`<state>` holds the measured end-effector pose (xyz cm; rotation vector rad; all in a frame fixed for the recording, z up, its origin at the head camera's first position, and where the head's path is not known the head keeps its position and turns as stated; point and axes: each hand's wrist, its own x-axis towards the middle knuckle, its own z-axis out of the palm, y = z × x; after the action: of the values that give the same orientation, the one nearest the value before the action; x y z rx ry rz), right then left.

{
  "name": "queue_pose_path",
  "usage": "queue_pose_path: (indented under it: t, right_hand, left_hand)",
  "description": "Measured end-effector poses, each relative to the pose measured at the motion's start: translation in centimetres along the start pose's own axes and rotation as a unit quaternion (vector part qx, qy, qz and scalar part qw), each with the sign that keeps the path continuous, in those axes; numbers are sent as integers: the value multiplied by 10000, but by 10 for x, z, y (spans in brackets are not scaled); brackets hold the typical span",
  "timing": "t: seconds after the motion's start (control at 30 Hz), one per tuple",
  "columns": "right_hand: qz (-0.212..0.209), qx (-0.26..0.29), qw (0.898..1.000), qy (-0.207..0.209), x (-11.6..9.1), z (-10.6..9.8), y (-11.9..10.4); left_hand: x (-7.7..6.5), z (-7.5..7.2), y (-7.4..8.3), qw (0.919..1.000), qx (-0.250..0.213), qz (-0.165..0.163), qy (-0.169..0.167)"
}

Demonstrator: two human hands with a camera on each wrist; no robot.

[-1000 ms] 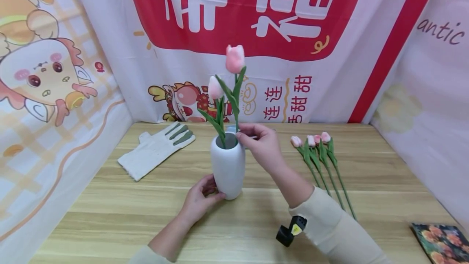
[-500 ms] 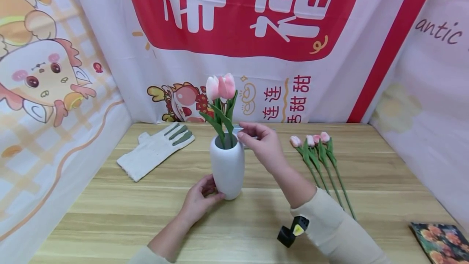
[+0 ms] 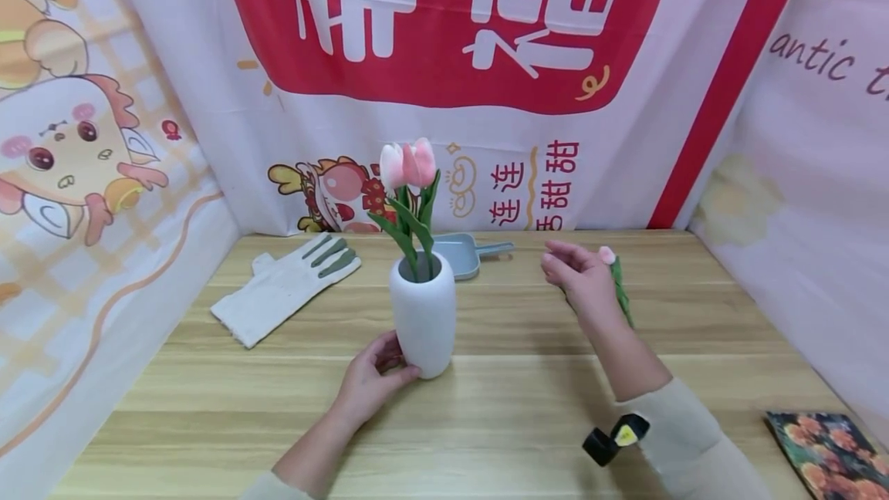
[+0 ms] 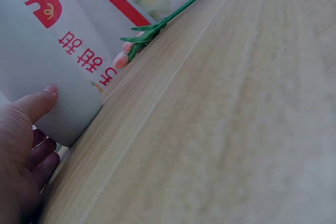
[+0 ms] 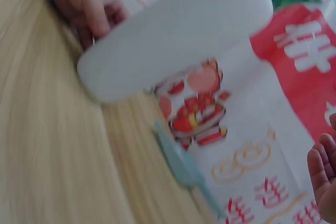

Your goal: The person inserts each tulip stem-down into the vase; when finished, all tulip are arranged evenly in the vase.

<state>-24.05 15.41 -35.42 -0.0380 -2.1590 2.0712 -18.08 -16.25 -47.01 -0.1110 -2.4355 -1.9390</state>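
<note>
A white vase [image 3: 424, 322] stands upright on the wooden table, with two artificial tulips, one pink [image 3: 420, 164] and one paler [image 3: 392, 168], rising from its mouth. My left hand [image 3: 375, 376] holds the vase low down, thumb [image 4: 39, 103] on the near side and fingers around the base. To the right, my right hand [image 3: 586, 284] is in the air, empty, its fingers loosely bent. It hangs over the loose tulips [image 3: 618, 288] and hides most of them in the head view. Their pink heads and a green stem show in the left wrist view, lying on the tabletop [image 4: 210, 103].
Behind the vase lies a blue-grey dustpan [image 3: 468, 265] with its handle toward the right. A white work glove [image 3: 278, 292] with grey-green fingers lies at the left. A flower-printed card [image 3: 829, 450] is at the front right. Printed cloth [image 3: 347, 114] hangs around the table.
My right hand lowered the pink tulip into the vase, let go of it and moved right, over the loose tulips. My left hand has stayed at the vase's base.
</note>
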Motion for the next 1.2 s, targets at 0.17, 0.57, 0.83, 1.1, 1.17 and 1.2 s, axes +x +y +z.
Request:
queue_pose_path:
  t: [0.17,0.57,0.83,1.1,1.17,1.2]
  right_hand:
    - [277,-147,9985,442,5,-41,27]
    - [817,-1172,9883,541,7,-117,63]
    - [910,-2470,9647,-1,9,-140,86]
    - [1707,-3068,9359,-291,14,-146,89]
    - [1769,-3100,9337,-305,15,-147,91]
    - [1774,-3116,9330,-311,15,-147,92]
  left_hand:
    - [0,1,1,10000,41,-46,-9]
    - [1,0,-2,9998,195,-33,-15]
    - [1,0,0,10000,61,-11,-47]
    - [0,-1,2,10000,74,-28,-37]
    - [0,-1,2,9999,94,-32,-41]
    - [0,-1,2,9999,105,-39,-42]
